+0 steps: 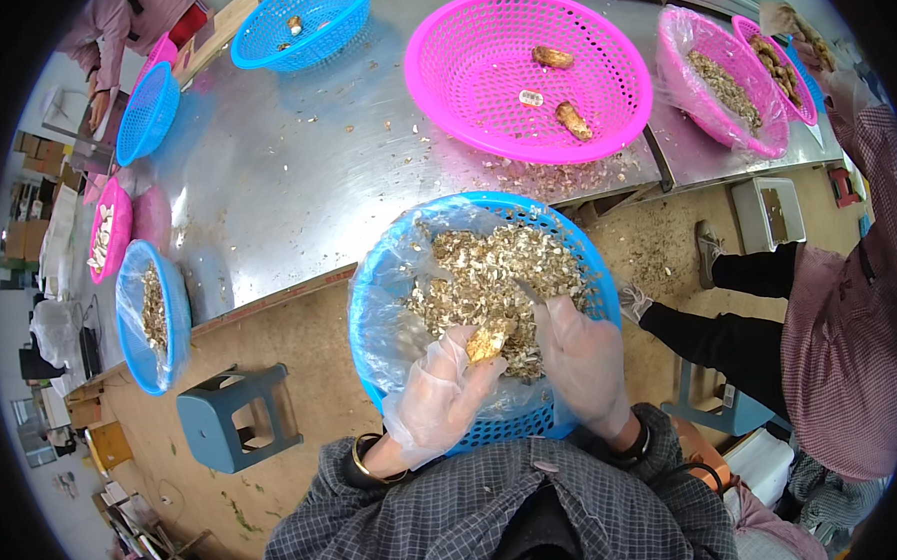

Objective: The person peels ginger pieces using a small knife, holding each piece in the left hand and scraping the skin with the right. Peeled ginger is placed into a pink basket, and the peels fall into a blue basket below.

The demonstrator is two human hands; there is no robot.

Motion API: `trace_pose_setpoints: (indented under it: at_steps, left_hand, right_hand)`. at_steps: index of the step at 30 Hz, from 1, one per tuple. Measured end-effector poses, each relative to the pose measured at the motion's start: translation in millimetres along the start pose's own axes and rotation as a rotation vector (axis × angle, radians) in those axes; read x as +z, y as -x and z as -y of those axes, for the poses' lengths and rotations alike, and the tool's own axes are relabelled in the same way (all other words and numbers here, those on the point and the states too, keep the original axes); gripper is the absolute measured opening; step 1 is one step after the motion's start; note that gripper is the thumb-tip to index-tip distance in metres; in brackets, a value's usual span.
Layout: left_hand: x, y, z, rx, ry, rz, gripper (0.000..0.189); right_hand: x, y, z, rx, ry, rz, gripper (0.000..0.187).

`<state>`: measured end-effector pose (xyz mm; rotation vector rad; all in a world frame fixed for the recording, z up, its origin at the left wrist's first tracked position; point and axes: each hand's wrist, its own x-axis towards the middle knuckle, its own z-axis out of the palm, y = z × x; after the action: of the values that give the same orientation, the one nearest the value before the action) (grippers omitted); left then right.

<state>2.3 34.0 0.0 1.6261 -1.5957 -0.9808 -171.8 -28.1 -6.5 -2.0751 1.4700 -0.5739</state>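
Observation:
My left hand (pixel 446 393), in a clear plastic glove, holds a yellow-brown mushroom piece (pixel 489 340) between thumb and fingers. My right hand (pixel 583 364), gloved the same way, grips a small knife (pixel 528 291) whose blade points up and left; its handle is hidden in the fist. Both hands are over a blue plastic basket (pixel 358 306) lined with clear plastic film and filled with brown and white shavings (pixel 508 266). Beyond it, a large pink basket (pixel 472 140) on the metal table holds two brown mushrooms (pixel 552 57).
Shavings litter the steel table (pixel 266 235). More baskets stand around its edges, one blue and lined (pixel 180 329) at left, one pink and lined (pixel 772 134) at right. A blue stool (pixel 215 433) stands at lower left. A co-worker (pixel 842 345) is close on the right, another person (pixel 126 31) far left.

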Motion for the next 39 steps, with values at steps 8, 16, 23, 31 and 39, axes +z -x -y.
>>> trace_pose_setpoints:
  at_steps: [8, 16, 23, 31, 39]
  left_hand:
    - [12, 3, 15, 0.273, -0.219, -0.182, 0.035]
    - [8, -4, 2, 0.099, -0.181, -0.06, 0.036]
    - [4, -6, -6, 0.065, -0.154, -0.021, 0.035]
    - [5, -12, -6, -0.18, 0.668, 0.145, 0.019]
    - [2, -5, 10, 0.262, 0.175, 0.053, 0.036]
  right_hand:
    - [1, 6, 11, -0.083, -0.097, 0.013, 0.013]
    - [-1, 4, 4, -0.183, -0.015, 0.051, 0.012]
    - [4, 10, 5, -0.261, -0.064, -0.002, 0.008]
    - [-1, 15, 4, -0.271, -0.111, 0.037, 0.007]
    - [-1, 15, 3, -0.209, -0.181, 0.069, 0.008]
